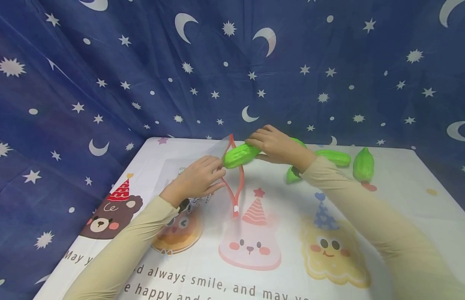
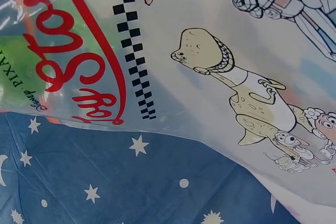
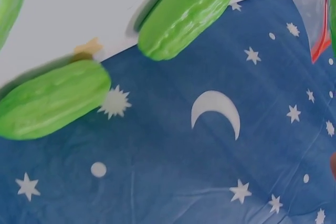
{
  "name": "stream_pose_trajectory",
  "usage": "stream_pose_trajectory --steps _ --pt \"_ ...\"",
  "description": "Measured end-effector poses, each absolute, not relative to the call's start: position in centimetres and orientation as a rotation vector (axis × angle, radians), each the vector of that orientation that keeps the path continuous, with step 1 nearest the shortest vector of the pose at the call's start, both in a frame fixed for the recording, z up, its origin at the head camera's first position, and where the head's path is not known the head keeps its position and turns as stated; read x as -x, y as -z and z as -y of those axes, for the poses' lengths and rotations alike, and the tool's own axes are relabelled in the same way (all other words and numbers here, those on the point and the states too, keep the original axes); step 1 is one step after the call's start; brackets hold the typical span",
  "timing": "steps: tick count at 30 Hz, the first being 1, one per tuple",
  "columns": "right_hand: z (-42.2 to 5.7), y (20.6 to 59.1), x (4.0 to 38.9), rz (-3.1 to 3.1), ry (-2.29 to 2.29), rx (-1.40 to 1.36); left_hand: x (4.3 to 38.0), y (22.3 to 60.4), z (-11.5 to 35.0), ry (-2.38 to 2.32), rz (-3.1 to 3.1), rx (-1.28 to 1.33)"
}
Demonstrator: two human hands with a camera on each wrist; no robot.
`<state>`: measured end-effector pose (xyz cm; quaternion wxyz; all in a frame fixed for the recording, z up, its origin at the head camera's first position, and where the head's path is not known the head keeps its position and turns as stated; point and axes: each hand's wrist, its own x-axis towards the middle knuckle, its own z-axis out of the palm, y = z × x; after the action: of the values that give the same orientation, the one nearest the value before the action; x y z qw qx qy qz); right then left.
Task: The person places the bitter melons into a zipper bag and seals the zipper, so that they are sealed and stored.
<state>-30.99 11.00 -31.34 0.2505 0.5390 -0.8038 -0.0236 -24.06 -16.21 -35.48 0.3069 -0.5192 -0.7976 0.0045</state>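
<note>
"How's the thing look from ur end?"

"On my head cam, the green cucumber [image 1: 240, 156] is bright, glossy, lightly ridged, w/ a rounded tip. It's held tilted above the table [image 1: 277, 171], at the red rim [image 1: 241, 183] of a clear bag [image 2: 184, 93]. Can't tell how far in."

"Grips?"

"R hand [image 1: 275, 146] grasps the cucumber by its other end; L hand [image 1: 196, 177] pinches the bag near its opening."

"Anything the wrist cams add?"

"Yep. L wrist gives me the bag's print, unreadable on head: red lettering [image 2: 79, 51], a checkered strip [image 2: 131, 45], a cartoon dino [image 2: 231, 82], w/ green showing thru behind the letters. R wrist gets two spare cucumbers [image 3: 191, 11] whole, pt of another at the corner. Only head shows me both hands w/ the bag."
</note>
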Motion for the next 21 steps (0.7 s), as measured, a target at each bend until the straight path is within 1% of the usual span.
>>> stream_pose_trajectory --steps 12,21 --pt "-8.3 32.3 31.0 2.196 0.026 -1.483 23.9 35.1 15.8 0.007 2.104 1.360" --pt "-7.3 33.4 31.1 2.052 -0.019 -1.499 24.1 35.2 15.7 0.041 2.094 1.348"
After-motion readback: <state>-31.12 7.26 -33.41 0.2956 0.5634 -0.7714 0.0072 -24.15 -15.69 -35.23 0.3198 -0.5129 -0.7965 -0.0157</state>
